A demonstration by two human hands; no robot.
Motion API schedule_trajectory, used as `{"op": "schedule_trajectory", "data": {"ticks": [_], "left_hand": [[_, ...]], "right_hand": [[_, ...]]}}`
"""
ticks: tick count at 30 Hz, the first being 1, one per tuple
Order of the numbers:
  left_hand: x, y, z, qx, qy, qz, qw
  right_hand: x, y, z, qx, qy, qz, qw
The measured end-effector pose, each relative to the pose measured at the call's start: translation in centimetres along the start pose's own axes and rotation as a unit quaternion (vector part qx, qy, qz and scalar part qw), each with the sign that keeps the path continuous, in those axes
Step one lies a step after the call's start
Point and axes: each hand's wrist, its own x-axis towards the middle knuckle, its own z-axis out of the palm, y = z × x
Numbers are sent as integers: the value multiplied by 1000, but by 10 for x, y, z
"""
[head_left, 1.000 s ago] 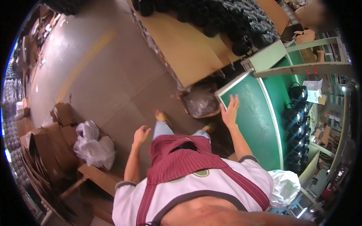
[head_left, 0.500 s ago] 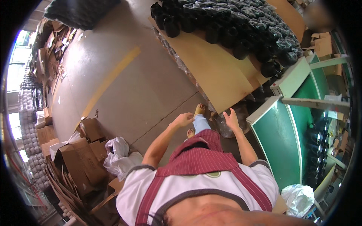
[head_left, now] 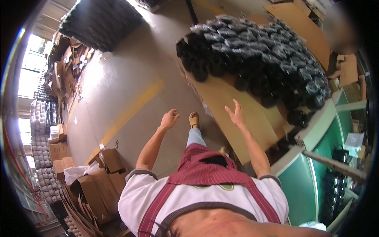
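Note:
My left hand [head_left: 169,119] hangs over the floor with its fingers loosely bent and nothing seen in it. My right hand [head_left: 235,114] is open, fingers spread, holding nothing. It appears over the brown cardboard sheet [head_left: 252,125], and I cannot tell that it touches it. On the sheet's far part stand several rows of glossy black rounded pieces [head_left: 241,82]. Behind them lie many similar pieces wrapped in clear plastic [head_left: 256,44]. One of my feet, in a tan sandal [head_left: 194,119], is stretched forward on the floor.
Green-surfaced conveyor sections [head_left: 298,185] with pale side rails run along my right. Cardboard boxes [head_left: 96,191] and flattened cardboard crowd the left. A yellow line [head_left: 132,108] crosses the grey floor. A tall dark wrapped stack [head_left: 100,23] stands at the far left.
I have stepped forward alongside the cardboard sheet. Both hands have risen and moved farther ahead, the left one also leftward. The conveyor and boxes have shifted nearer to me.

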Motion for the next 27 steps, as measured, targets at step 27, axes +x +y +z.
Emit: {"op": "schedule_trajectory", "data": {"ticks": [27], "left_hand": [[644,120,-114,559,-4,520,646]], "right_hand": [[359,-54,197,-422,159,122,884]]}}
